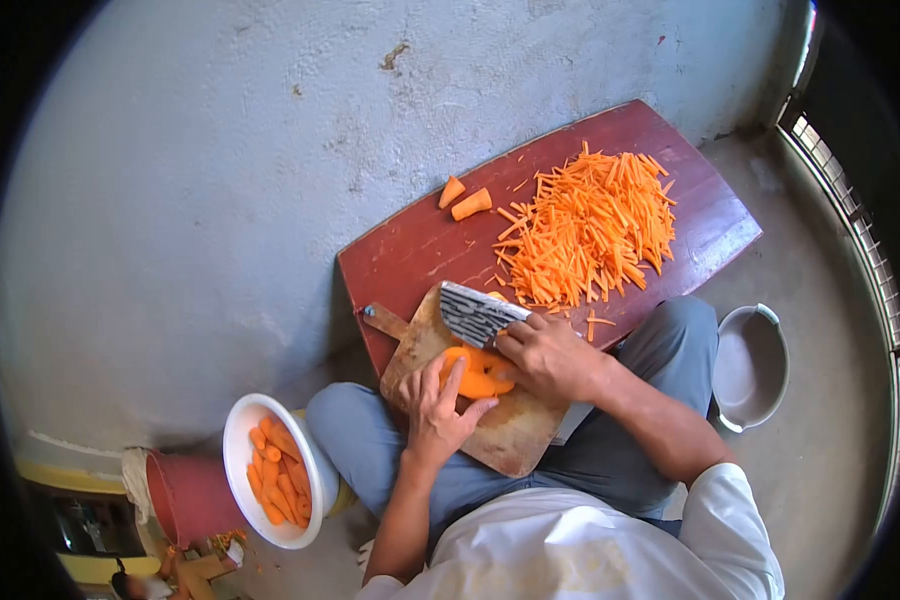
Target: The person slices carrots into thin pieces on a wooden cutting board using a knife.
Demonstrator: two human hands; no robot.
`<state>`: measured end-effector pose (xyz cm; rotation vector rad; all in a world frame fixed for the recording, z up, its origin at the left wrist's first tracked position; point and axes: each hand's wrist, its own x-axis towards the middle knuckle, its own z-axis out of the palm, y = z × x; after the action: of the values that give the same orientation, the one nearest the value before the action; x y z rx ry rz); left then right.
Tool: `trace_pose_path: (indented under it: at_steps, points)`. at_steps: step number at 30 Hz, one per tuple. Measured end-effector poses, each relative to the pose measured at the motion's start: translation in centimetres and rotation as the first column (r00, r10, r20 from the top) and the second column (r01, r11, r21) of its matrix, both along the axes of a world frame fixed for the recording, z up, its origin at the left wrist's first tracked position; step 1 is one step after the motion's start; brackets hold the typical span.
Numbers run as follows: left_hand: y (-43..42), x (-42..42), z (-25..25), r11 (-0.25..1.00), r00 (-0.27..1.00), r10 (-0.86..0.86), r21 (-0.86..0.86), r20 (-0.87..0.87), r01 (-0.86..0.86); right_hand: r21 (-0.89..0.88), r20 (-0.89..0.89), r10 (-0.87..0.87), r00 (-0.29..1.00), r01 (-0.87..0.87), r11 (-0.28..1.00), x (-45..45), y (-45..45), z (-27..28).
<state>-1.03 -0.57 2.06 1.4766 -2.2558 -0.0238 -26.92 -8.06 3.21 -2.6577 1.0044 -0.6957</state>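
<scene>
A wooden cutting board (515,437) with a handle lies tilted across my lap and the edge of the red table. On it is a small stack of orange carrot slices (483,382). My left hand (438,412) holds these slices between thumb and fingers. Closed around a broad kitchen knife (478,313) is my right hand (550,355), just right of the slices. The blade points up and left, dark with pale streaks. The knife's handle is hidden in my fingers.
A heap of carrot strips (592,225) and two carrot chunks (471,204) lie on the red table (400,250) against the wall. A white basin (245,420) of peeled carrots stands left, a grey basin (752,365) right. Another person (150,585) shows at lower left by a red bucket (195,490).
</scene>
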Motion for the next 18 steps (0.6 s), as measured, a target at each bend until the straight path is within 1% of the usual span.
trace_pose_path:
  at_steps: [1, 4, 5, 6, 7, 8, 9, 11, 12, 13, 14, 15, 16, 17, 18]
  points:
    - [0.0, 0.1, -0.2, 1.000, 1.000, -0.007, 0.011, -0.007, 0.007, -0.039, 0.047, 0.018, 0.999, -0.016, 0.999, -0.3, 0.3, 0.8]
    - [-0.5, 0.7, -0.6, 0.998, 0.997, -0.015, 0.054, -0.074, 0.019, 0.222, 0.240, -0.050, 0.969, -0.005, 0.975, -1.7, -0.4, 1.9]
    - [-0.6, 1.0, -0.4, 0.999, 0.997, -0.021, 0.041, -0.070, 0.024, 0.402, 0.360, -0.098, 0.928, -0.060, 0.914, -2.2, -0.7, 2.3]
    - [-1.2, 1.3, 0.0, 0.999, 0.998, -0.027, 0.023, -0.063, 0.029, 0.555, 0.464, -0.167, 0.870, -0.139, 0.821, -2.9, -1.4, 2.7]
    - [-2.0, 1.6, 0.7, 1.000, 0.998, -0.031, 0.003, -0.054, 0.031, 0.673, 0.545, -0.252, 0.800, -0.238, 0.700, -3.6, -2.2, 3.3]
    - [-2.7, 1.7, 2.0, 0.999, 0.998, -0.033, -0.004, -0.057, 0.033, 0.618, 0.726, -0.229, 0.648, -0.471, 0.629, -4.5, -3.2, 4.2]
    - [-3.9, 2.2, 2.3, 0.998, 0.994, -0.056, 0.010, -0.091, 0.057, 0.490, 0.872, -0.285, 0.398, -0.691, 0.532, -4.3, -5.2, 2.9]
    - [-6.1, 3.1, 2.8, 0.993, 0.980, -0.100, 0.039, -0.170, 0.108, 0.285, 0.927, -0.321, 0.192, -0.918, 0.275, -5.6, -7.6, 6.2]
    - [-7.4, 2.8, 3.8, 0.993, 0.979, -0.122, -0.021, -0.162, 0.120, 0.560, 0.799, -0.215, 0.562, -0.563, 0.608, -5.4, -8.0, 7.4]
    - [-8.7, 2.8, 3.8, 0.993, 0.969, -0.112, 0.002, -0.219, 0.115, 0.530, 0.497, -0.250, 0.831, -0.062, 0.846, -4.7, -8.3, 8.5]
    - [-10.1, 2.9, 3.8, 0.994, 0.956, -0.099, 0.020, -0.275, 0.108, 0.200, 0.140, -0.413, 0.900, 0.383, 0.902, -4.1, -8.9, 9.3]
    - [-11.4, 3.0, 3.6, 0.994, 0.940, -0.082, 0.035, -0.330, 0.099, 0.202, 0.205, -0.415, 0.887, 0.376, 0.904, -4.0, -9.4, 8.1]
    - [-12.5, 3.2, 3.2, 0.997, 0.935, -0.079, -0.042, -0.345, 0.069, 0.207, 0.271, -0.411, 0.870, 0.365, 0.908, -4.1, -9.8, 5.4]
    - [-13.2, 3.7, 2.4, 0.994, 0.951, -0.062, -0.105, -0.302, 0.031, 0.214, 0.337, -0.403, 0.851, 0.347, 0.913, -3.9, -10.1, 3.5]
    - [-13.5, 4.3, 1.3, 0.987, 0.965, -0.033, -0.160, -0.259, -0.009, 0.292, 0.452, -0.363, 0.815, 0.249, 0.923, -3.5, -9.9, 2.8]
